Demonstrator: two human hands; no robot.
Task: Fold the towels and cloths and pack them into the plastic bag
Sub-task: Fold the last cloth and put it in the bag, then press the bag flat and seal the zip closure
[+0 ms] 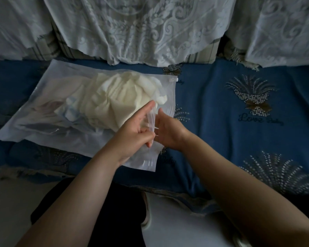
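Grip, left hand [136, 132]: it pinches the mouth edge of the plastic bag [43, 97], thumb and curled fingers closed on the clear strip, while the index finger is stretched out toward the cloths.
Grip, right hand [165, 131]: it is at the same mouth edge, directly beside the left hand. The fingers look mostly straight and touch the plastic (I cannot tell surely if they pinch it).
Bag: it lies flat on the blue cover [221, 104], with its body spreading away from the grip to the left and its open side under the two hands.
Cream towel [118, 93]: bunched inside the bag, just beyond the fingertips; one corner comes very near to the mouth, above the grip.
Other cloths: a pale blue cloth [71, 111] and a grey one [43, 107] are deeper in the bag, farther left from the grip.
Zip slider [173, 79]: a small white piece at the far end of the mouth, well beyond the hands.
Step, as I judge: the packing seems finished, and the closing of the mouth is now in hand.
Risk 1: the towel corner can be caught in the seal, because it bulges against the opening; then the strip will not close.
Risk 2: the two lips can be joined crooked, since the plastic is crumpled between the hands.
Risk 3: the bulky pile may push the seal open again if air stays inside.
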